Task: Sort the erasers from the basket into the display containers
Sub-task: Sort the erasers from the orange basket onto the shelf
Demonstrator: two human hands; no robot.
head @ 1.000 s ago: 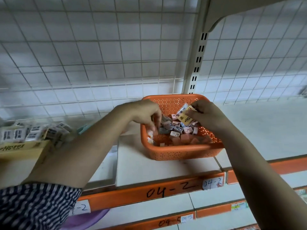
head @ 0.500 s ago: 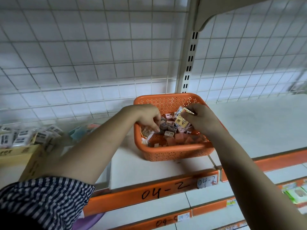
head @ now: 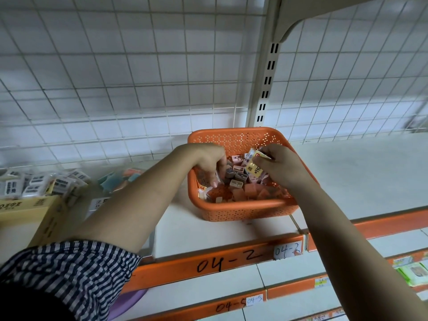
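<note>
An orange perforated basket (head: 245,210) stands on the white shelf and holds several small erasers (head: 236,179) in pink, grey and white. My right hand (head: 281,169) is over the basket's right side, shut on a few yellow-wrapped erasers (head: 254,167). Over the basket's left side, my left hand (head: 209,162) reaches in with its fingers curled down among the loose erasers; whether it grips one is hidden. At the far left a yellow display box (head: 27,208) holds several black-and-white wrapped erasers (head: 34,184).
Blue and pink erasers (head: 120,178) lie behind my left forearm. A wire grid panel (head: 139,77) backs the shelf, with a slotted upright post (head: 266,84). The orange shelf edge (head: 222,262) reads 04-2. Green packets (head: 414,274) sit on the lower shelf at right.
The view has shifted slightly, so the basket sits a little further left in frame. Both hands stay in the basket; the right hand keeps its yellow erasers.
</note>
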